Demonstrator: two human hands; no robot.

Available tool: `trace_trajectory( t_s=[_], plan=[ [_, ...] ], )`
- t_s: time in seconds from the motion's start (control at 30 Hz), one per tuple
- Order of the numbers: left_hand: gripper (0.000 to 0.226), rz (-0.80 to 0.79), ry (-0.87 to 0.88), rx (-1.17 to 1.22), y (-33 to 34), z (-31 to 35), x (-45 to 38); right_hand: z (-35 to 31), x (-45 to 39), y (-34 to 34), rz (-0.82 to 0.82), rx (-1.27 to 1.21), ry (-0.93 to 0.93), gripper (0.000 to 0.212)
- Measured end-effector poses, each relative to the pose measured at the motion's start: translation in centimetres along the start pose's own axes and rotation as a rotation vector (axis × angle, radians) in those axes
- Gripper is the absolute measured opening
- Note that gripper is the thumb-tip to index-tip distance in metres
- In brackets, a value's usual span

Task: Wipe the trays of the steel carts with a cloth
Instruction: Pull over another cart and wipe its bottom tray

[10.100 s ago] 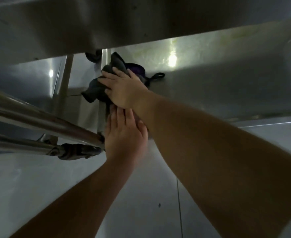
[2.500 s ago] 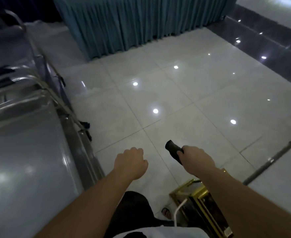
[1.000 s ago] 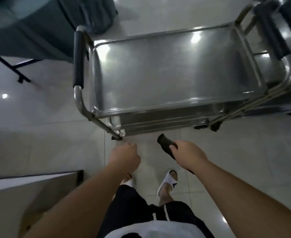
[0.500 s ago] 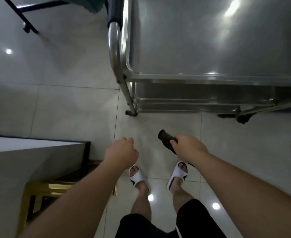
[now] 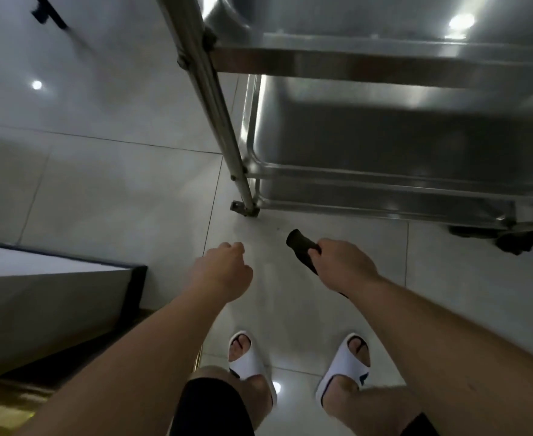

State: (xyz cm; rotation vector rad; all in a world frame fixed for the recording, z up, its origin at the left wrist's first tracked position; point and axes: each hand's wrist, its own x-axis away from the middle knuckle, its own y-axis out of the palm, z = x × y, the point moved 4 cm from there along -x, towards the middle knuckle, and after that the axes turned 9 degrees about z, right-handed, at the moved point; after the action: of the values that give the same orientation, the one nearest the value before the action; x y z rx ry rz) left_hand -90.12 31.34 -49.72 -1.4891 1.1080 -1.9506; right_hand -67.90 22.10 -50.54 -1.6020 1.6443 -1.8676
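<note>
A steel cart stands right in front of me. Its slanted corner post (image 5: 214, 121) runs down to the floor. The upper tray's front rim (image 5: 369, 62) crosses the top right, and below it lies the lower tray (image 5: 400, 190). My right hand (image 5: 343, 265) grips a dark rolled cloth (image 5: 299, 247), held over the floor just short of the lower tray. My left hand (image 5: 224, 272) hangs beside it with fingers curled, holding nothing.
A white-topped table or counter edge (image 5: 54, 269) sits at my left, with a gold-coloured frame (image 5: 3, 410) beneath. A black caster (image 5: 513, 242) shows under the cart at right. My feet in white slides (image 5: 246, 357) stand on glossy floor tiles.
I have stepped closer and bent my view down: the cart's top tray has slid out of the top of the frame and the lower tray fills the right. Both hands keep their pose.
</note>
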Motion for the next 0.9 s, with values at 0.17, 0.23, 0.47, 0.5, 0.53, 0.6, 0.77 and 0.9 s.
trace_trajectory(
  t_s=[0.17,0.23,0.47,0.5,0.53,0.6,0.77,0.9],
  plan=[
    [0.052,0.147,0.012,0.012,2.2,-0.3,-8.3,0.4,-8.0,3.9,0.084,0.021,-0.007,0.034],
    [0.060,0.199,0.007,0.063,3.0,-0.6,-11.6,0.5,-11.4,5.2,0.120,0.018,-0.013,0.037],
    [0.073,0.448,-0.085,0.373,5.9,-2.0,-20.4,-1.2,-21.8,7.7,0.444,-0.008,-0.138,0.037],
    [0.064,0.499,-0.078,0.440,6.2,-2.1,-21.5,-1.6,-23.0,8.1,0.493,-0.014,-0.159,0.036],
    [0.049,0.550,-0.070,0.549,6.5,-2.2,-22.5,-2.1,-24.1,8.4,0.542,-0.016,-0.188,0.035],
    [0.018,0.580,-0.080,0.841,7.0,-2.2,-24.5,-3.3,-26.0,9.1,0.628,-0.018,-0.254,0.033],
    [0.011,0.568,-0.016,1.018,8.5,-2.1,-26.6,-7.1,-29.0,10.1,0.732,-0.141,-0.355,0.029],
    [0.016,0.588,0.056,1.134,8.6,-1.7,-26.7,-10.1,-31.2,11.7,0.576,-0.280,-0.451,0.038]
  ],
)
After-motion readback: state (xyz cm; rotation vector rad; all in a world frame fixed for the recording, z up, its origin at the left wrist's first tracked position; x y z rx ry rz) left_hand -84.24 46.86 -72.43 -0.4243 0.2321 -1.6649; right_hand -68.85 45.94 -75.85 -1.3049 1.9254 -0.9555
